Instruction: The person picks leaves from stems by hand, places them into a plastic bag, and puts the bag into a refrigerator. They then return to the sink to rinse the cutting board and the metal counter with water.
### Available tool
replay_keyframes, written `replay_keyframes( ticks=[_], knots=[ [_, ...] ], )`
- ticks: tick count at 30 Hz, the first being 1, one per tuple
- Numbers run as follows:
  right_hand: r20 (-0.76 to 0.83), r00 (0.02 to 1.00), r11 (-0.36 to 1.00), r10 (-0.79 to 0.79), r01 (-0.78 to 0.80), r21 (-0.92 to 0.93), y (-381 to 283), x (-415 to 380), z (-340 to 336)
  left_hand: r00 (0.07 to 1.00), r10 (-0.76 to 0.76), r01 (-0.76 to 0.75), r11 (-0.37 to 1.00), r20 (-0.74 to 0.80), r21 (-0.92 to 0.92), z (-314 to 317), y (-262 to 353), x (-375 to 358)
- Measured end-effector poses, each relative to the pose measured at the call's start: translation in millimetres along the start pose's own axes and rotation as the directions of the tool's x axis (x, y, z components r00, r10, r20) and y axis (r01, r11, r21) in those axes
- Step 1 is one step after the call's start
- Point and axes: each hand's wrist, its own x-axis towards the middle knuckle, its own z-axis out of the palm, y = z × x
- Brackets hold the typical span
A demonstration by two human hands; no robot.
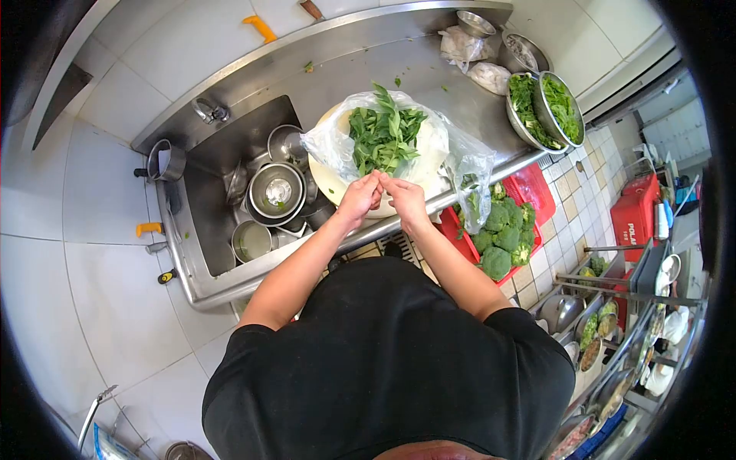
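Observation:
Leafy green stems (pixel 387 134) lie heaped in an open clear plastic bag (pixel 333 142) on a round pale board (pixel 326 184). At the near edge of the heap my left hand (pixel 360 201) is closed, its fingertips pinched beside those of my right hand (pixel 405 201). The right hand is closed too, with thumb and finger pressed together. Whatever the fingertips hold is too small to make out. Another clear bag (pixel 471 165) with some leaves in it hangs over the counter's front edge, to the right of the board.
Metal pots and bowls (pixel 276 190) fill part of the sink (pixel 207 222) at left. Broccoli (pixel 502 230) sits in a red crate (pixel 529 264) below the counter. Bowls of cut greens (pixel 560 111) stand at the counter's right end. A shelf rack (pixel 613 287) holds more food.

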Motion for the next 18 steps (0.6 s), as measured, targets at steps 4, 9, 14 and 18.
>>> replay_keyframes(
  ticks=[4, 9, 14, 18],
  knots=[
    [0.107, 0.992, 0.967, -0.060, 0.031, 0.253, 14, 8, 1, 0.997, 0.071, -0.067, 0.978, -0.012, 0.198, -2, 4, -3],
    [0.222, 0.975, 0.907, 0.007, -0.100, 0.410, 11, 13, 3, 1.000, 0.025, -0.024, 0.995, -0.004, 0.097, -4, -1, -8],
    [0.234, 0.966, 0.919, 0.112, -0.190, 0.344, 11, 18, -1, 1.000, 0.006, -0.008, 0.996, 0.025, 0.091, -8, -3, -11],
    [0.206, 0.971, 0.904, 0.119, -0.192, 0.382, 14, 27, 7, 1.000, 0.025, -0.025, 0.995, 0.006, 0.095, -9, -4, -11]
  ],
)
